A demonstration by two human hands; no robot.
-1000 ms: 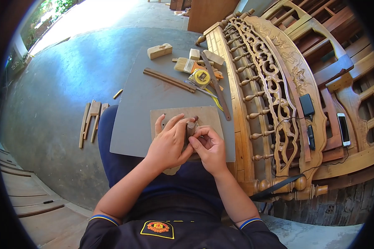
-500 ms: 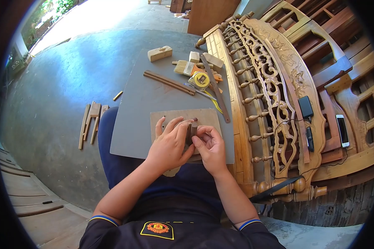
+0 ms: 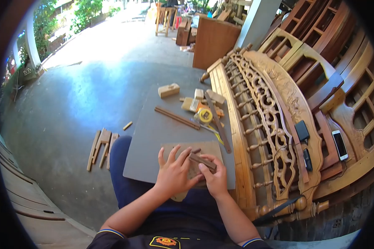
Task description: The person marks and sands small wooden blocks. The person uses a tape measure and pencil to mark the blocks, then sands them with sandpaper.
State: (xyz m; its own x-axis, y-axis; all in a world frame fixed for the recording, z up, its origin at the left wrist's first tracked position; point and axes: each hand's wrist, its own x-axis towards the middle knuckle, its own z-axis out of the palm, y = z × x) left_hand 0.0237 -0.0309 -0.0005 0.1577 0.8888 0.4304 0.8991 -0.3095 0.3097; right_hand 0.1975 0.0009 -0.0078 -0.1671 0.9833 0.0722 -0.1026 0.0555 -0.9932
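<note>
My right hand (image 3: 215,176) pinches a small dark wooden block (image 3: 203,162) between thumb and fingers, tilted over a thin brown board (image 3: 216,149). My left hand (image 3: 174,171) is open beside it, its fingers spread and the forefinger tip right at the block's left end. Just beyond those fingertips shows the end of another dark wooden piece (image 3: 196,150). Both hands are over a grey tabletop (image 3: 143,145), and they hide much of the brown board.
Farther up the tabletop lie a grooved wooden strip (image 3: 176,117), a tape measure (image 3: 205,115), a brush (image 3: 190,104), a flat metal bar (image 3: 218,124) and a wooden block (image 3: 168,90). A carved bench (image 3: 266,112) bounds the right side. Wooden pieces (image 3: 102,145) lie on the floor at left.
The dark block has turned from upright to lying slantwise in my right hand. My left fingers have spread apart. The view has tilted up, so everything sits lower.
</note>
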